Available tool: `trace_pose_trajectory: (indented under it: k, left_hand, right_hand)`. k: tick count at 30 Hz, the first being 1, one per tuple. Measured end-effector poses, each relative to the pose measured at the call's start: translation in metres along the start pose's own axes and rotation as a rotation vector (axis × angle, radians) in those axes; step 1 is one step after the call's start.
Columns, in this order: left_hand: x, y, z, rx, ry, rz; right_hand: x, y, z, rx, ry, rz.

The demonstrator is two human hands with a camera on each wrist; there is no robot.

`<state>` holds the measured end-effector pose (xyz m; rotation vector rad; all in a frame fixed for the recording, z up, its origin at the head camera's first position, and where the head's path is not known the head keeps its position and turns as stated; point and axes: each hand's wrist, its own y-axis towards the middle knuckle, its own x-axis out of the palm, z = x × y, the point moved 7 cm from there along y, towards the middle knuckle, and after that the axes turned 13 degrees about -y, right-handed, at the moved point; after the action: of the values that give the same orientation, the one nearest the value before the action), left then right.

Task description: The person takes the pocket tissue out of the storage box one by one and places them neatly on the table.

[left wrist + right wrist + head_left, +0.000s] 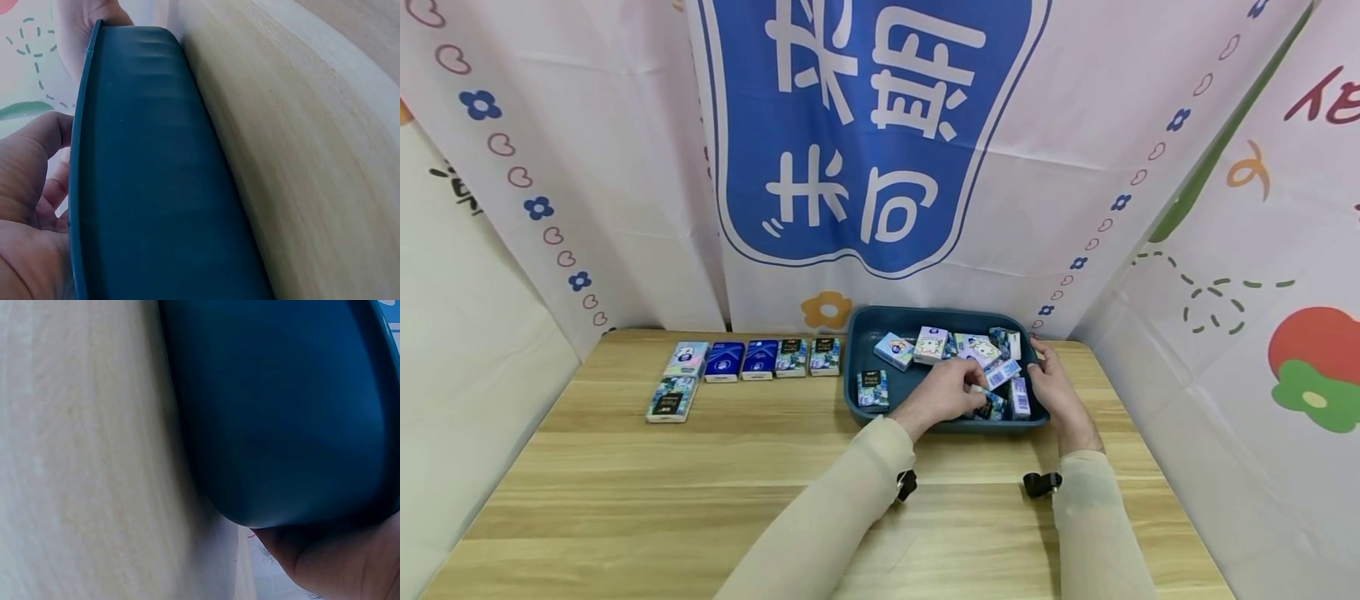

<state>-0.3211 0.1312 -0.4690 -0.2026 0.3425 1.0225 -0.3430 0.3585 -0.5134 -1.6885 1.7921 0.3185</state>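
Note:
A dark teal plastic tray (940,315) holds several small tissue packs. My left hand (942,392) reaches over the tray's near rim, and its thumb and fingertips pinch a dark floral tissue pack (990,407) near the front right. In the left wrist view, the tray's wall (150,162) hides the pack and part of that hand (28,194). At the right end, my right hand (1056,392) grips the tray's rim. The right wrist view has this hand (347,562) against the tray's outer wall (281,412).
Left of the tray, several tissue packs stand in a row along the table's back, including a blue pack (725,362) and a floral pack (825,356). Another floral pack (672,398) lies in front of the row's left end. A printed curtain (880,208) hangs behind the wooden table (700,500).

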Motion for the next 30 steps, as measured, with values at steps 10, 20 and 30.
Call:
trace_pose_trajectory:
  k: [10, 20, 30]
  left_hand:
    - [-0.023, -0.012, 0.003, 0.019, -0.020, 0.039]
    - [-0.056, -0.031, 0.004, 0.049, -0.007, 0.074]
    - [-0.094, -0.054, 0.000, 0.040, -0.002, 0.121]
  right_hand:
    - [0.000, 0.000, -0.001, -0.002, -0.010, 0.006]
    - [-0.002, -0.001, 0.001, 0.020, -0.005, 0.002]
    - [-0.001, -0.001, 0.001, 0.023, -0.001, -0.006]
